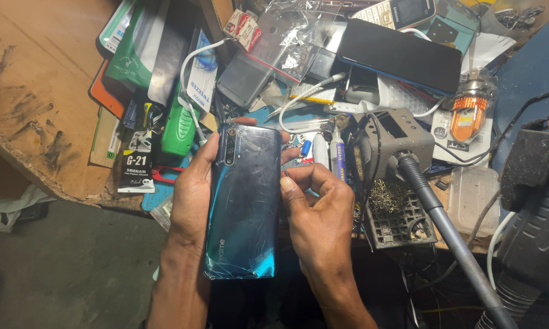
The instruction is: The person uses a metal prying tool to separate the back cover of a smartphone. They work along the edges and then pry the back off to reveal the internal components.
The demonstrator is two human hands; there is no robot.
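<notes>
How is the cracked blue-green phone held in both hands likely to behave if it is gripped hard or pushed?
The phone probably stays stiff, being a flat slab. Its glossy back looks slippery, so the left hand cradling one edge seems wise. Visible cracks suggest it is fragile where the right hand presses.

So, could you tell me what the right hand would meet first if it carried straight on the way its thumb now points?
The right hand has its thumb aimed leftward at the right edge of the blue-green phone, held back-up by the left hand. It seems to meet that edge at once; the tip looks already touching, though depth is unclear.
</notes>
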